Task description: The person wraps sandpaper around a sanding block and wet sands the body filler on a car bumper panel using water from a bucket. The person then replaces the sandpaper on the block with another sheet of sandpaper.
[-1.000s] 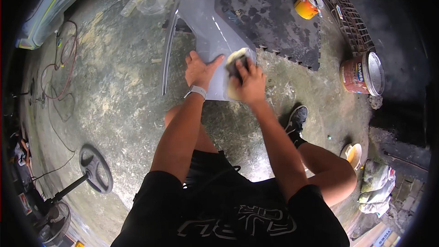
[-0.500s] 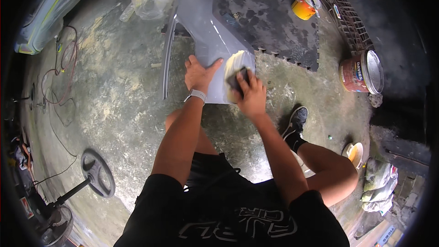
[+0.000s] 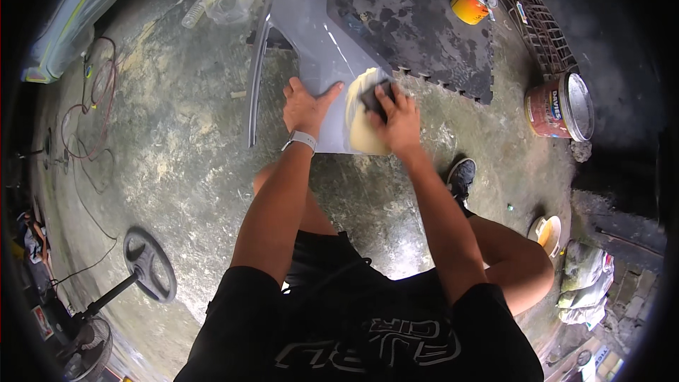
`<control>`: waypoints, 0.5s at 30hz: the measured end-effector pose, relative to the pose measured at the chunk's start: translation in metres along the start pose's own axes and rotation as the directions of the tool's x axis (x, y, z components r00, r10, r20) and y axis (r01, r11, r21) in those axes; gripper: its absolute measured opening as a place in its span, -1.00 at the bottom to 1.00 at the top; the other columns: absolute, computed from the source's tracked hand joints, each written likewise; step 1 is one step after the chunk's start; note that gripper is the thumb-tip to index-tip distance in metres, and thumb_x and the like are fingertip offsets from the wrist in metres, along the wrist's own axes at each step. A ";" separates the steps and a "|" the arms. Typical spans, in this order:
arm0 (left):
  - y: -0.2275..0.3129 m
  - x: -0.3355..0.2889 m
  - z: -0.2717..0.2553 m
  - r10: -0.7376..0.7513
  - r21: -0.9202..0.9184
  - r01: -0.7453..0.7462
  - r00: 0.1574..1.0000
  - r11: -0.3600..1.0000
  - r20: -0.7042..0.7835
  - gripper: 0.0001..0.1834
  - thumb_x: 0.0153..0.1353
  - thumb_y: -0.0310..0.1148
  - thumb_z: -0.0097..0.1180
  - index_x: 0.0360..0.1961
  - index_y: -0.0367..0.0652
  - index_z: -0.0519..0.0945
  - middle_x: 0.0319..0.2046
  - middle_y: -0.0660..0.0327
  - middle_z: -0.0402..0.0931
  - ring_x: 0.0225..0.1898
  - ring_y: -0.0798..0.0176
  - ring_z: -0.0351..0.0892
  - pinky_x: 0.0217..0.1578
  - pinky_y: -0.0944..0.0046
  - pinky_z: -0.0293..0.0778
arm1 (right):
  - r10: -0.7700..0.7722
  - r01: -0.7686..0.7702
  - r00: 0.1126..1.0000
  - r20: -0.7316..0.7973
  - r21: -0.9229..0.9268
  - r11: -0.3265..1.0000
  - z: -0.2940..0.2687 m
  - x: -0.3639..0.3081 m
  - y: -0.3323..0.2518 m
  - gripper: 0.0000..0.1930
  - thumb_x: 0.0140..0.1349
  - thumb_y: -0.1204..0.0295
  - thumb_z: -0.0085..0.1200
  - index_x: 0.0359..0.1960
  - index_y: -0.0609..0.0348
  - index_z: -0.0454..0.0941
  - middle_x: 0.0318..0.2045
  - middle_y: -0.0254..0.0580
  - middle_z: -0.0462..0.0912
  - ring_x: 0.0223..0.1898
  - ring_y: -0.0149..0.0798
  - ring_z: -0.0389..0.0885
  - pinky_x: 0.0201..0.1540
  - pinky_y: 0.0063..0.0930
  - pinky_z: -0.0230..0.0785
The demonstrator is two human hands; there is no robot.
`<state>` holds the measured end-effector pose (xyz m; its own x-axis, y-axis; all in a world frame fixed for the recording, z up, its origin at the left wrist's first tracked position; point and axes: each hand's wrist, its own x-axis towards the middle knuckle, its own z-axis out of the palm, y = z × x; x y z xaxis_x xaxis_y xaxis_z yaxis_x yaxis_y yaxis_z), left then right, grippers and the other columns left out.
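A grey car body panel [image 3: 318,110] lies on the floor in front of me, with a cream-coloured patch of filler [image 3: 363,131] near its lower right end. My right hand [image 3: 398,120] grips a dark sanding block [image 3: 378,97], pressed against the upper right part of this patch. On the panel's left side rests my left hand [image 3: 308,105], its thumb stretched toward the patch and apart from the fingers, holding nothing. A pale watch band circles that wrist.
Black foam matting [image 3: 438,49] lies under and right of the panel. A yellow-orange can [image 3: 469,7], a big red paint bucket [image 3: 555,110] and a small tub [image 3: 545,232] stand to the right. Hoses [image 3: 109,92] and a steering-wheel-like stand [image 3: 150,267] are at left.
My right hand and the sanding block have moved up and right across the filler, uncovering its lower part. My left hand keeps its place on the panel.
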<state>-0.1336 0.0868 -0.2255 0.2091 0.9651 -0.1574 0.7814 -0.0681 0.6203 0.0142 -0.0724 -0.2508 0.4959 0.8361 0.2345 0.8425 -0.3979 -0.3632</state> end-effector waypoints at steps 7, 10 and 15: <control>0.002 -0.002 0.000 -0.006 -0.023 0.007 1.000 1.000 0.017 0.11 -0.14 0.47 0.44 0.15 -0.25 0.38 0.16 -0.22 0.46 0.16 -0.31 0.59 0.17 -0.17 0.52 | -0.031 0.029 0.999 0.033 0.049 0.998 -0.025 -0.152 -0.029 -0.25 0.09 0.25 0.42 0.39 -0.19 0.47 0.45 0.07 0.32 0.33 0.15 0.39 0.21 0.04 0.26; 0.002 -0.002 0.001 -0.015 -0.007 0.015 1.000 1.000 0.019 0.10 -0.13 0.46 0.43 0.15 -0.25 0.38 0.18 -0.20 0.45 0.17 -0.30 0.58 0.18 -0.16 0.51 | 0.006 -0.007 1.000 0.001 0.097 0.995 -0.036 -0.167 -0.025 -0.24 0.12 0.26 0.40 0.42 -0.12 0.43 0.45 0.14 0.31 0.33 0.20 0.38 0.26 0.08 0.24; 0.000 -0.001 0.002 0.001 -0.030 -0.001 1.000 1.000 0.017 0.10 -0.12 0.47 0.42 0.15 -0.26 0.38 0.16 -0.19 0.46 0.18 -0.31 0.57 0.17 -0.16 0.52 | 0.060 -0.060 0.998 0.005 0.159 0.985 -0.040 -0.168 -0.026 -0.23 0.17 0.26 0.37 0.45 0.03 0.39 0.45 0.19 0.29 0.34 0.25 0.36 0.30 0.15 0.20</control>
<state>-0.1326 0.0853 -0.2268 0.2203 0.9605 -0.1698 0.7633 -0.0614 0.6431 -0.0821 -0.2177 -0.2445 0.5443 0.8128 0.2074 0.7671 -0.3823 -0.5152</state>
